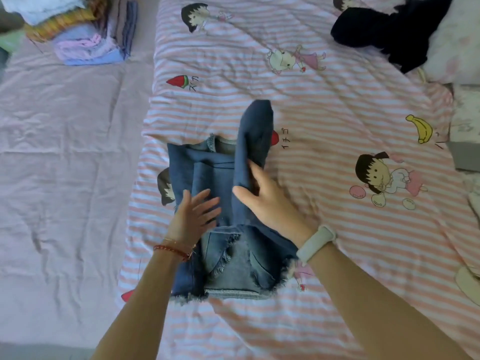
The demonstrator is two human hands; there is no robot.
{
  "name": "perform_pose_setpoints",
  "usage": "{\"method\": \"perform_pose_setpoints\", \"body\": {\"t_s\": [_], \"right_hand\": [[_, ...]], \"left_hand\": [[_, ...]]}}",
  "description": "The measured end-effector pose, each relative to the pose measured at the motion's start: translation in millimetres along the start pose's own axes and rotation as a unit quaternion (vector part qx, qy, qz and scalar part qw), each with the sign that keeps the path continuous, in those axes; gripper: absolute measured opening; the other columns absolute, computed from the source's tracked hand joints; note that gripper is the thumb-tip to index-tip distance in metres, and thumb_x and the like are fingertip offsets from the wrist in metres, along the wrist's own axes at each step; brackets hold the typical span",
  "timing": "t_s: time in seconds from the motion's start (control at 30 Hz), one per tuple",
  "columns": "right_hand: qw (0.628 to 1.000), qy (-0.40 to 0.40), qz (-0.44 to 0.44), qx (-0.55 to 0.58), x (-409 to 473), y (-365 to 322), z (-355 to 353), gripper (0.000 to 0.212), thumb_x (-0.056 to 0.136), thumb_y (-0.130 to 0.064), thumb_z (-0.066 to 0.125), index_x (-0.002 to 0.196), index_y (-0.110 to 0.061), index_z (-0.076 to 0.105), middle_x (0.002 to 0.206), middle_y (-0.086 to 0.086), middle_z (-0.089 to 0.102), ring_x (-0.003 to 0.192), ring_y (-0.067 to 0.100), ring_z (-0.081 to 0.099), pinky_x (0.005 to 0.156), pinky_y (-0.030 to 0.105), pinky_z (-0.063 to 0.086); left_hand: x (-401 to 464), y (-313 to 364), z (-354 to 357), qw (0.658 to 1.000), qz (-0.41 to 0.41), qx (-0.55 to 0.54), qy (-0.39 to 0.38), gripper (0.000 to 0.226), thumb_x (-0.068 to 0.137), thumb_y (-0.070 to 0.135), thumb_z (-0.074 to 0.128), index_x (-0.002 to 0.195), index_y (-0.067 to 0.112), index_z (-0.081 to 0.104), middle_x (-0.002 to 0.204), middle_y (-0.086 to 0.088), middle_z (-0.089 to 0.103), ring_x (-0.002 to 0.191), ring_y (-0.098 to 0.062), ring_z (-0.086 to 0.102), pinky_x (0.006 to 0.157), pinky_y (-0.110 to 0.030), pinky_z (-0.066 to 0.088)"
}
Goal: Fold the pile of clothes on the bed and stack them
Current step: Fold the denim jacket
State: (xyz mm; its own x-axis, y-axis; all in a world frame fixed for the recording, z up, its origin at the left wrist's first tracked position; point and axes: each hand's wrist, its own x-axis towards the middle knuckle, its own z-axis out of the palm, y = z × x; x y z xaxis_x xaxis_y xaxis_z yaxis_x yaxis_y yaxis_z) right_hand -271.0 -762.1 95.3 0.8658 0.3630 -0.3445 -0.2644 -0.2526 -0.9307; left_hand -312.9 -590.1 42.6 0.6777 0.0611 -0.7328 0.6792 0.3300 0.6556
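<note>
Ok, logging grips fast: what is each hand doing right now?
Left hand: open, fingers spread flat on the jeans.
Right hand: closed, gripping a raised fold of the jeans.

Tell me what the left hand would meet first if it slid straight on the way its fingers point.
The left hand lies flat on the denim garment, fingers pointing up and to the right. Sliding on, it would probably run first into the raised fold of denim that the right hand grips. Depth is hard to judge.
</note>
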Motion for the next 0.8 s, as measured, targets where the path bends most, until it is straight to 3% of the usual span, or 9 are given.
{"method": "perform_pose_setpoints", "body": {"t_s": [0.1, 0.17, 0.27, 0.3, 0.43, 0.5, 0.57, 0.7, 0.8], "right_hand": [[0.982, -0.184, 0.03, 0.029, 14.6, -20.7, 56.0, 0.052, 0.098, -0.02, 0.044, 0.147, -0.02, 0.024, 0.123, 0.007, 0.057, 0.109, 0.016, 0.056, 0.099, 0.029, 0.043], [0.98, -0.181, 0.006, -0.079, 16.8, -13.1, 78.8, 0.042, 0.099, -0.024, 0.039, 0.141, -0.018, 0.038, 0.134, 0.006, 0.052, 0.118, 0.021, 0.053, 0.102, 0.033, 0.041], [0.946, 0.003, -0.088, -0.313, 11.8, 23.7, 85.6, 0.04, 0.094, -0.026, 0.038, 0.128, -0.012, 0.055, 0.123, 0.007, 0.061, 0.114, 0.029, 0.054, 0.095, 0.042, 0.042], [0.936, 0.008, -0.085, -0.34, 8.6, 36.6, 82.4, 0.041, 0.093, -0.028, 0.039, 0.129, -0.013, 0.053, 0.123, 0.007, 0.06, 0.115, 0.03, 0.052, 0.095, 0.043, 0.041], [0.901, -0.159, -0.04, -0.401, -14.9, 75.8, 78.4, 0.047, 0.096, -0.036, 0.036, 0.141, -0.027, 0.036, 0.134, -0.002, 0.05, 0.125, 0.023, 0.038, 0.099, 0.041, 0.035], [0.863, -0.212, -0.086, -0.451, -33.5, 88.0, 85.4, 0.058, 0.087, -0.047, 0.018, 0.138, -0.032, 0.041, 0.132, -0.005, 0.05, 0.127, 0.02, 0.036, 0.103, 0.041, 0.029], [0.861, -0.232, -0.073, -0.447, -49.3, 101.8, 87.1, 0.072, 0.077, -0.05, 0.008, 0.132, -0.029, 0.05, 0.128, -0.005, 0.053, 0.126, 0.019, 0.037, 0.106, 0.042, 0.024], [0.948, -0.014, 0.009, -0.317, -57.8, 121.1, 72.5, 0.032, 0.092, -0.026, 0.046, 0.114, -0.008, 0.062, 0.104, 0.007, 0.06, 0.102, 0.025, 0.054, 0.088, 0.032, 0.043], [0.961, 0.075, 0.1, -0.248, -48.9, 120.6, 67.3, 0.036, 0.091, -0.022, 0.055, 0.123, -0.006, 0.05, 0.104, 0.004, 0.055, 0.095, 0.022, 0.054, 0.082, 0.03, 0.044]], "left_hand": [[-18.3, 6.2, -50.3, 0.984, 0.006, -0.176, 0.039, 0.05, 0.073, 0.058, 0.051, 0.105, 0.023, 0.069, 0.109, -0.004, 0.066, 0.097, -0.025, 0.064, 0.079, -0.044, 0.052], [-21.4, -6.6, -73.1, 0.987, -0.021, -0.139, 0.078, 0.045, 0.08, 0.057, 0.049, 0.11, 0.026, 0.064, 0.11, -0.002, 0.063, 0.1, -0.023, 0.06, 0.078, -0.042, 0.048], [-15.0, -21.1, -85.8, 0.987, -0.051, -0.118, 0.093, 0.047, 0.09, 0.052, 0.043, 0.113, 0.015, 0.06, 0.114, -0.011, 0.063, 0.101, -0.026, 0.059, 0.082, -0.039, 0.047], [-12.4, -22.8, -85.5, 0.988, -0.054, -0.105, 0.099, 0.048, 0.091, 0.049, 0.044, 0.116, 0.011, 0.06, 0.114, -0.015, 0.063, 0.103, -0.028, 0.059, 0.085, -0.039, 0.048], [1.5, -25.8, -81.7, 0.981, -0.035, 0.082, 0.171, 0.04, 0.087, 0.027, 0.062, 0.115, -0.001, 0.055, 0.112, -0.02, 0.063, 0.098, -0.033, 0.061, 0.083, -0.039, 0.051], [2.4, -26.8, -86.3, 0.976, -0.028, 0.128, 0.176, 0.033, 0.086, 0.015, 0.064, 0.113, -0.001, 0.053, 0.112, -0.02, 0.061, 0.098, -0.031, 0.059, 0.083, -0.038, 0.049], [-4.2, -31.0, -99.8, 0.97, -0.026, 0.172, 0.169, 0.032, 0.085, 0.009, 0.064, 0.115, 0.0, 0.054, 0.113, -0.019, 0.061, 0.1, -0.03, 0.059, 0.09, -0.042, 0.049], [-27.4, -51.3, -131.1, 0.963, -0.042, 0.225, 0.142, 0.032, 0.087, 0.006, 0.06, 0.119, 0.005, 0.056, 0.113, -0.012, 0.063, 0.102, -0.029, 0.059, 0.092, -0.041, 0.048], [-37.8, -64.6, -134.9, 0.956, -0.021, 0.24, 0.167, 0.012, 0.092, 0.016, 0.055, 0.101, 0.008, 0.059, 0.096, -0.008, 0.062, 0.089, -0.021, 0.056, 0.073, -0.028, 0.047]]}}
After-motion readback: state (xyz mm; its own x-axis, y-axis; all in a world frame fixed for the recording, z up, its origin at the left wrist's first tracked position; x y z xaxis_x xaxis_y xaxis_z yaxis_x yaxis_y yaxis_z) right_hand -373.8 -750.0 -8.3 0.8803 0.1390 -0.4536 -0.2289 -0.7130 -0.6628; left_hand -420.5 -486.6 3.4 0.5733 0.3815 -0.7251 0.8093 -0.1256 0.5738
